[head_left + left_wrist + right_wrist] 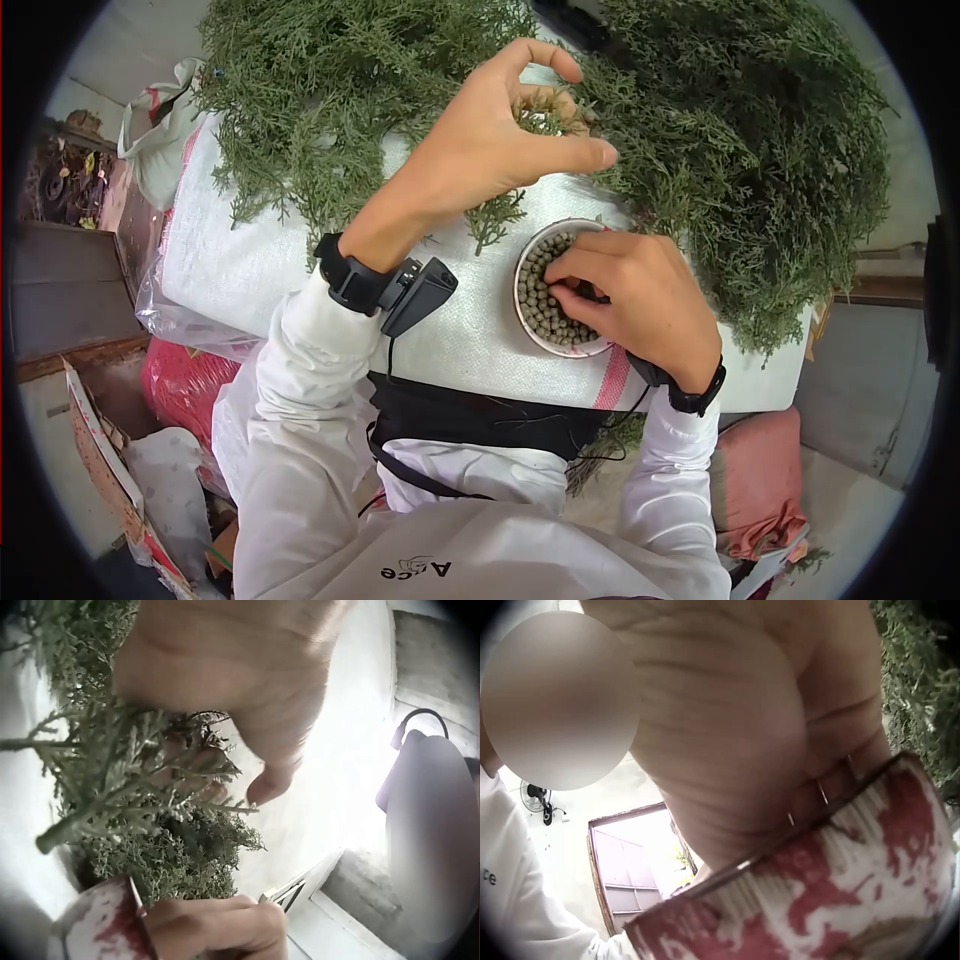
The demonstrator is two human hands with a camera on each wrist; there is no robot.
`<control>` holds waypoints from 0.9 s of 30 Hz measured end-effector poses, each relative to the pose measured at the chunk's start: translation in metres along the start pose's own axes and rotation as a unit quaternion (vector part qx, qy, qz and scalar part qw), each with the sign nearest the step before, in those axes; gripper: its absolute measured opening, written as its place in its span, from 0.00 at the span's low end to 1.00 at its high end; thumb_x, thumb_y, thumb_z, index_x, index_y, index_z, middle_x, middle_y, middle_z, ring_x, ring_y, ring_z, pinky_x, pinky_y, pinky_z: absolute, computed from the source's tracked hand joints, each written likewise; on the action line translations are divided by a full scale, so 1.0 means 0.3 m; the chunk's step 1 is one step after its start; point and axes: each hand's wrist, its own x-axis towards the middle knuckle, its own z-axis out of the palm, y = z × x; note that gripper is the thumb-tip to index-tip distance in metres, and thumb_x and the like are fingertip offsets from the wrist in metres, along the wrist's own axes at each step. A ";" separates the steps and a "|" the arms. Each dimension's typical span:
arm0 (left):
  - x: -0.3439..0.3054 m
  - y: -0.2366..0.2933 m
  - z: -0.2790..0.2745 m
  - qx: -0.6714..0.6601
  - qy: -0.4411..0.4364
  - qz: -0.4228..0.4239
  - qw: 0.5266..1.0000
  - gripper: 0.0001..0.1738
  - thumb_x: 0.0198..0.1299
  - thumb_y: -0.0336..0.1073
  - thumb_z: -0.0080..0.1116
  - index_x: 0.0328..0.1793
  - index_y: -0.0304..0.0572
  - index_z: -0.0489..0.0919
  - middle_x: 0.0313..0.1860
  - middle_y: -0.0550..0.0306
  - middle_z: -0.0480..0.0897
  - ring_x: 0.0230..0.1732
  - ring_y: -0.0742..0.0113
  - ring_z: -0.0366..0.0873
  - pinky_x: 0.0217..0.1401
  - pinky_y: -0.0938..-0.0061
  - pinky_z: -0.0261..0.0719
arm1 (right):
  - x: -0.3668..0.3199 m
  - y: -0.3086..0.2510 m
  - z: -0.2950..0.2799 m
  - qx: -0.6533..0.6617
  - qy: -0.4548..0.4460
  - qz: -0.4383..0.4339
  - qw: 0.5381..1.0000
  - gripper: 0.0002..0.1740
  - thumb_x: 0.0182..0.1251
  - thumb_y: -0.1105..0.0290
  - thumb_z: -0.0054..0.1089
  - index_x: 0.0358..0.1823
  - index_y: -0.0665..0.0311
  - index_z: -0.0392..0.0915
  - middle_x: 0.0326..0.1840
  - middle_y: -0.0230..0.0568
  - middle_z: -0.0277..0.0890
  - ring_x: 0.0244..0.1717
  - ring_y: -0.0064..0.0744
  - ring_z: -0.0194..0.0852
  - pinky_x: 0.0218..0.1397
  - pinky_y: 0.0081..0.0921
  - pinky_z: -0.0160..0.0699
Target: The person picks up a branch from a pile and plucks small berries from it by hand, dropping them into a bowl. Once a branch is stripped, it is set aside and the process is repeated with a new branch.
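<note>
My left hand (490,140) holds an evergreen sprig (495,218) over the white woven sacking (470,300). Its thumb and index finger stand apart, while the other fingers curl by the stem. In the left wrist view the sprig's cut end (51,838) pokes out below the palm. A white bowl (522,300) with red patches outside stands in front of me, filled with small round grey-brown pellets (548,318). The right hand (645,290) reaches over its rim, thumb and bent fingers down among the pellets. Whether they pinch any I cannot tell.
Big heaps of cut evergreen branches cover the far left (310,110) and far right (740,150) of the sacking. A red bundle (180,385) lies low at the left, and a pinkish cloth (760,480) hangs low at the right. Thin cables run from both wrist cameras.
</note>
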 end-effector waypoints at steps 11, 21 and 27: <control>0.014 -0.030 -0.021 -0.145 -0.103 -0.064 0.982 0.16 0.62 0.27 0.42 0.57 0.43 0.64 0.34 0.56 0.80 0.22 0.80 0.64 0.23 0.83 0.60 | -0.014 0.014 -0.053 0.166 0.126 0.070 0.976 0.06 0.53 0.80 0.67 0.34 0.68 0.81 0.31 0.38 0.83 0.28 0.23 0.82 0.31 0.19 0.78; -0.031 -0.028 0.038 -0.051 -0.173 -0.005 0.984 0.25 0.56 0.23 0.52 0.60 0.44 0.62 0.36 0.56 0.81 0.33 0.76 0.77 0.39 0.79 0.74 | 0.013 0.084 -0.035 0.302 0.346 0.107 0.882 0.10 0.65 0.81 0.62 0.47 0.73 0.82 0.38 0.40 0.84 0.36 0.21 0.82 0.39 0.16 0.80; -0.041 -0.041 0.049 0.011 -0.182 0.007 0.983 0.26 0.55 0.24 0.55 0.60 0.44 0.62 0.35 0.57 0.81 0.37 0.74 0.79 0.45 0.76 0.75 | 0.008 0.079 -0.039 0.237 0.271 0.095 0.928 0.13 0.65 0.81 0.61 0.50 0.70 0.82 0.39 0.37 0.83 0.38 0.20 0.81 0.40 0.15 0.79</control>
